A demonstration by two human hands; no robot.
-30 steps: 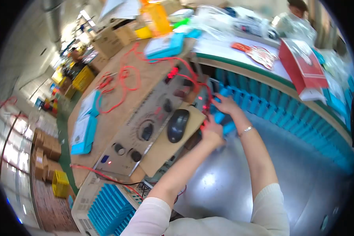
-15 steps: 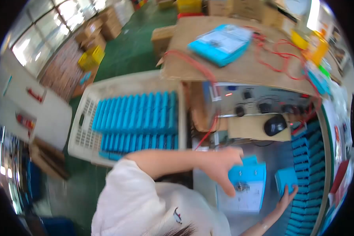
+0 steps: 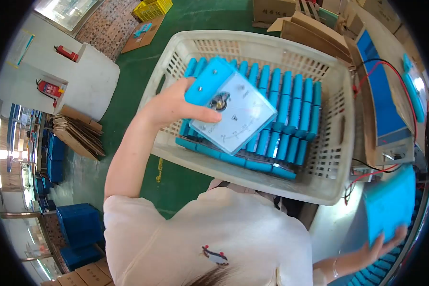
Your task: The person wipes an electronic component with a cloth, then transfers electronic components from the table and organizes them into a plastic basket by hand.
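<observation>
My left hand is closed on a blue analog panel meter with a clear front and a printed scale marked V. Its thumb lies over the face, and the meter is tilted above the white plastic crate. Under it, rows of blue meters stand packed on edge in the crate. At the lower right, my right hand grips the lower end of a blue meter-like block, blurred by motion; its front is hidden.
More blue pieces line the bench's right edge. Red and black wires hang beside the crate. Open cardboard boxes stand behind it. On the left are fire extinguishers, flattened cardboard and blue bins.
The view has swung left toward the crate. My left hand, earlier over a meter on the bench, now holds one above the crate. My right hand has raised its blue block from beside the row.
</observation>
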